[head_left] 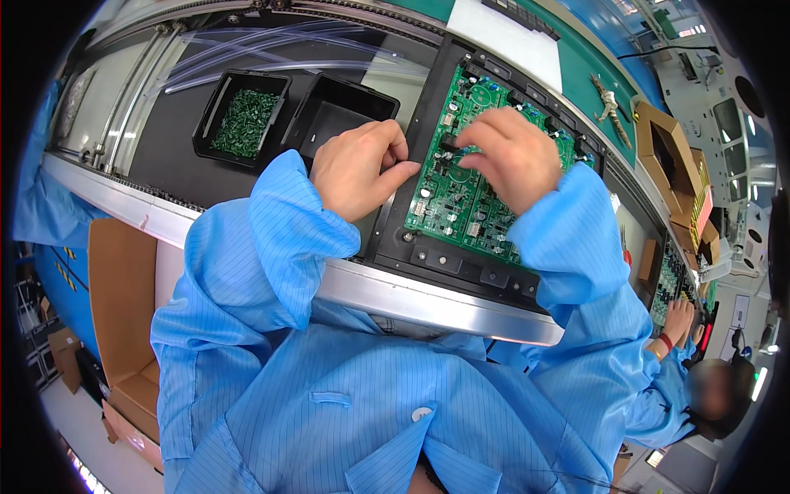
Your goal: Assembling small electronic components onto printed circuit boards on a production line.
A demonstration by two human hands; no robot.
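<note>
A green circuit board (448,202) crowded with small parts sits in a black frame (428,257) before me. Over its upper left area is my right hand (518,160), thumb and index finger bent in a pinch at a small black component (449,148). Whether that component is seated in the board cannot be made out. Just left of the board, my left hand (358,169) hovers by the frame's side rail, its fingers curled and thumb close to the index finger. Anything small between those fingertips is hidden.
Left stands a black bin (202,136) of small green parts (247,119), beside another black bin (317,115). Clear tubes (247,66) lie behind. A metal rail (411,300) runs along the near edge. Cardboard boxes (123,288) flank the line; a co-worker's hand (679,321) is at right.
</note>
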